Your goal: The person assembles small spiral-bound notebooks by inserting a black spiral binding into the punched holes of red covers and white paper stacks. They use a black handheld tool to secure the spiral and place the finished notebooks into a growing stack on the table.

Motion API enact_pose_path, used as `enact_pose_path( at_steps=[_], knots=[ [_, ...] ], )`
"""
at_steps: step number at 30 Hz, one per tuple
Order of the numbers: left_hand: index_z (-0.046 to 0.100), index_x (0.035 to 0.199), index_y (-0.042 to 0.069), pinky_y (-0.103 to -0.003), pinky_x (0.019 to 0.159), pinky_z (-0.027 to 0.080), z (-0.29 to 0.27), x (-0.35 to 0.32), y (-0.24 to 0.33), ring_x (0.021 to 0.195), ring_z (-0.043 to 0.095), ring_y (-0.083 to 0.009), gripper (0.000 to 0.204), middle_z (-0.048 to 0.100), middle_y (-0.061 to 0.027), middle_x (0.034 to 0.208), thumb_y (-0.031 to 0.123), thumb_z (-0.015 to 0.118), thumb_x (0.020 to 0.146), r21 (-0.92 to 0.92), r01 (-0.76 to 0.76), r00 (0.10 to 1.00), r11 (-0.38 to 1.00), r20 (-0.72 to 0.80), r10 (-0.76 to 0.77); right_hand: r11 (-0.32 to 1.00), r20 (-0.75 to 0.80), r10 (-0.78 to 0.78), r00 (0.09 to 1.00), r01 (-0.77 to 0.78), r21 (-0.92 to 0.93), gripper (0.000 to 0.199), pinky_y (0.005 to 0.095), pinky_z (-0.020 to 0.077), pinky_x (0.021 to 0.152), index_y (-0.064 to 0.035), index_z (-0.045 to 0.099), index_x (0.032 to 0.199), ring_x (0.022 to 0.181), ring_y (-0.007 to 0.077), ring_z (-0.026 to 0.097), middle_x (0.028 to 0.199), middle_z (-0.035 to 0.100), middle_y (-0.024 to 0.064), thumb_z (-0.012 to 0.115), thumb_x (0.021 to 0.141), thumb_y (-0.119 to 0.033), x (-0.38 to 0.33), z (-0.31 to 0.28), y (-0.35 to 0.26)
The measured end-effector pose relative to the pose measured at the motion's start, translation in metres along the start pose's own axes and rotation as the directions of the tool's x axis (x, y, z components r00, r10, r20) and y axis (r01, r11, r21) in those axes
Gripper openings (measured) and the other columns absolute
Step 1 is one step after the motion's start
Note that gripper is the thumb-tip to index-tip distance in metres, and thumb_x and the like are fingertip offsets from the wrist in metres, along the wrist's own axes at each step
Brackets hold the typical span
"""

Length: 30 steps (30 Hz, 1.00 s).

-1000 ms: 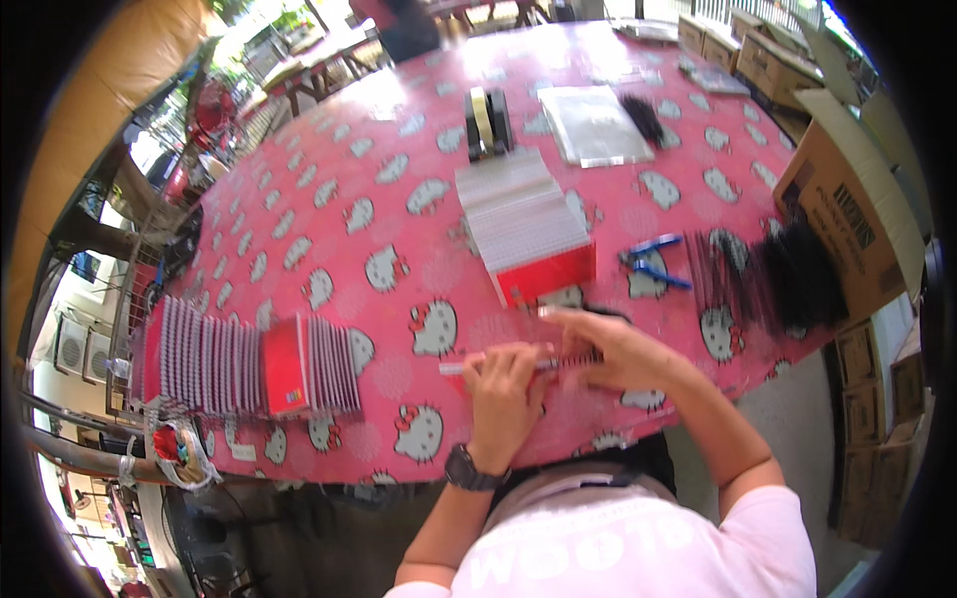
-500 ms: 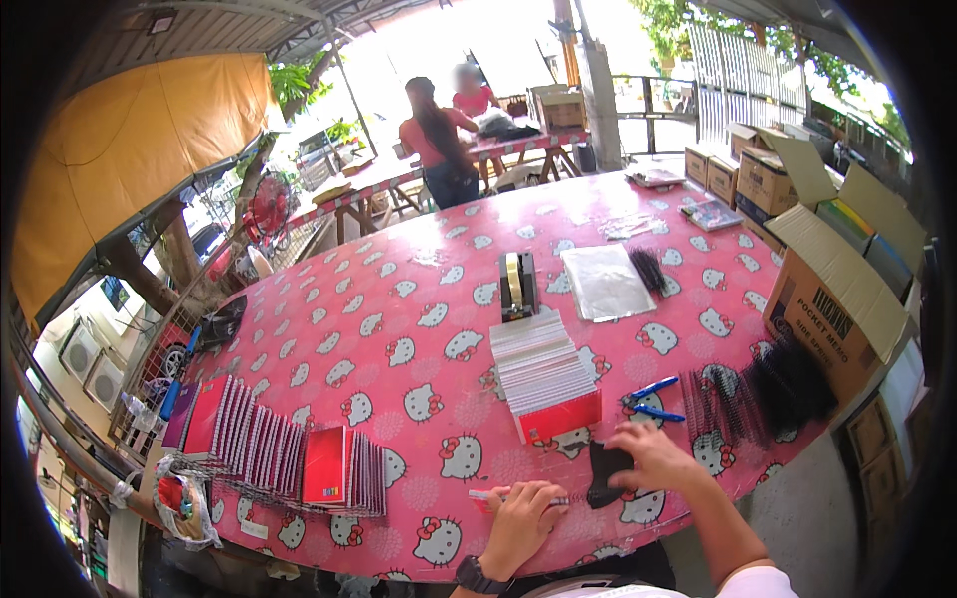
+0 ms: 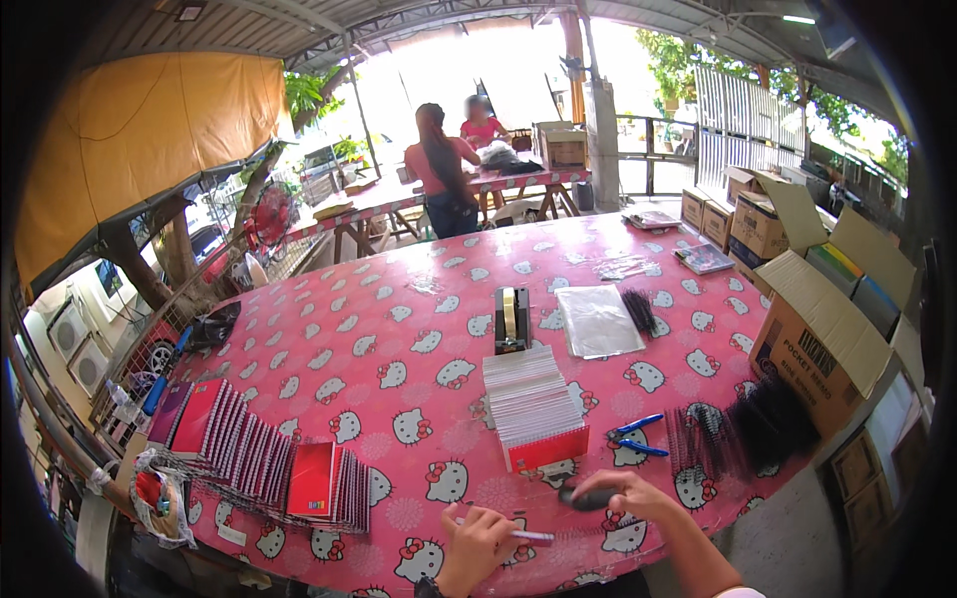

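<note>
Fingers of left hand point(image 3: 477, 543) around pen point(image 3: 518, 535), right hand point(image 3: 623, 495) pinching dark piece point(image 3: 588, 497), near table edge point(image 3: 638, 563).

Single head view, looking forward and down over long table point(image 3: 399, 329), hands at lower edge

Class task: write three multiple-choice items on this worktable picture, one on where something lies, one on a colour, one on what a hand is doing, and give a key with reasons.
1. Where does the tape dispenser stand?
A. just beyond the stack of notebooks
B. inside a cardboard box
C. on the floor

2. What colour is the tablecloth?
A. plain green
B. pink with white cartoon cats
C. black

3. What is the right hand doing?
A. resting flat, empty
B. lifting the blue-handled tool
C. gripping a small dark object

Key: 1 A, it sits right behind the stack. 2 B, pink cloth covers the table. 3 C, fingers close on the dark piece, while the left hand holds a thin white stick.
</note>
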<state>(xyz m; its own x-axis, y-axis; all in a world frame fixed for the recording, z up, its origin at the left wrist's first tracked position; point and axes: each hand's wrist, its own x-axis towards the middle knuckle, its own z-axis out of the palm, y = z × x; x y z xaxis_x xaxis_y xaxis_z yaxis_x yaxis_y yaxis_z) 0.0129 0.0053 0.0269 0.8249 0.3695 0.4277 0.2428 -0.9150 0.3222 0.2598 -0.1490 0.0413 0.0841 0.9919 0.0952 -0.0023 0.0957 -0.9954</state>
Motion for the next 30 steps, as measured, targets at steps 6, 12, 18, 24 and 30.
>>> enact_pose_path(
  at_steps=[6,12,18,24,30],
  knots=[
    [0.068,0.085,0.021,-0.050,0.097,0.022,0.001,-0.005,0.015,0.090,0.056,-0.0131,0.019,0.061,0.0080,0.083,0.030,0.077,0.071,-0.068,-0.035,0.999,0.997,-0.033,0.033,0.958,0.131,0.156,0.979,-0.118,-0.261,0.060,0.0363,0.0393,0.095,-0.0087,0.067,0.113,0.107,0.0227,0.053,0.109,0.059,0.0098,0.071,0.076,-0.056,0.009,0.021,0.010],
    [0.068,0.084,0.020,-0.049,0.097,0.023,0.001,-0.007,0.014,0.090,0.056,-0.0135,0.021,0.061,0.0070,0.082,0.030,0.078,0.068,-0.091,-0.047,0.997,0.995,-0.071,0.040,0.887,0.067,0.125,0.990,-0.081,-0.455,0.049,0.0367,0.0431,0.089,-0.0139,0.069,0.109,0.100,0.0250,0.053,0.100,0.056,0.0108,0.075,0.075,-0.048,0.010,0.026,0.013],
    [0.069,0.083,0.019,-0.049,0.097,0.024,0.002,-0.008,0.012,0.088,0.057,-0.0141,0.021,0.062,0.0069,0.082,0.029,0.079,0.067,-0.104,-0.052,0.996,0.993,-0.077,0.044,0.912,0.133,0.010,0.991,0.045,-0.408,0.053,0.0368,0.0423,0.089,-0.0115,0.070,0.107,0.101,0.0258,0.053,0.100,0.057,0.0102,0.076,0.072,-0.051,0.014,0.029,0.000],
    [0.069,0.080,0.021,-0.048,0.097,0.024,-0.001,-0.012,0.013,0.088,0.056,-0.0132,0.018,0.061,0.0080,0.081,0.030,0.078,0.068,-0.121,-0.036,0.997,0.992,-0.067,0.029,0.987,0.267,-0.085,0.960,0.118,-0.109,0.053,0.0375,0.0413,0.091,-0.0107,0.070,0.105,0.101,0.0277,0.053,0.098,0.056,0.0125,0.073,0.075,-0.054,0.017,0.034,-0.011],
    [0.069,0.082,0.023,-0.049,0.098,0.024,-0.003,-0.009,0.013,0.089,0.056,-0.0125,0.015,0.061,0.0085,0.082,0.031,0.077,0.071,-0.131,-0.038,0.997,0.991,-0.078,0.028,0.935,0.173,0.017,0.985,0.045,-0.352,0.056,0.0384,0.0415,0.091,-0.0110,0.069,0.107,0.103,0.0279,0.052,0.101,0.057,0.0131,0.074,0.073,-0.055,0.020,0.032,-0.003]
  ],
)
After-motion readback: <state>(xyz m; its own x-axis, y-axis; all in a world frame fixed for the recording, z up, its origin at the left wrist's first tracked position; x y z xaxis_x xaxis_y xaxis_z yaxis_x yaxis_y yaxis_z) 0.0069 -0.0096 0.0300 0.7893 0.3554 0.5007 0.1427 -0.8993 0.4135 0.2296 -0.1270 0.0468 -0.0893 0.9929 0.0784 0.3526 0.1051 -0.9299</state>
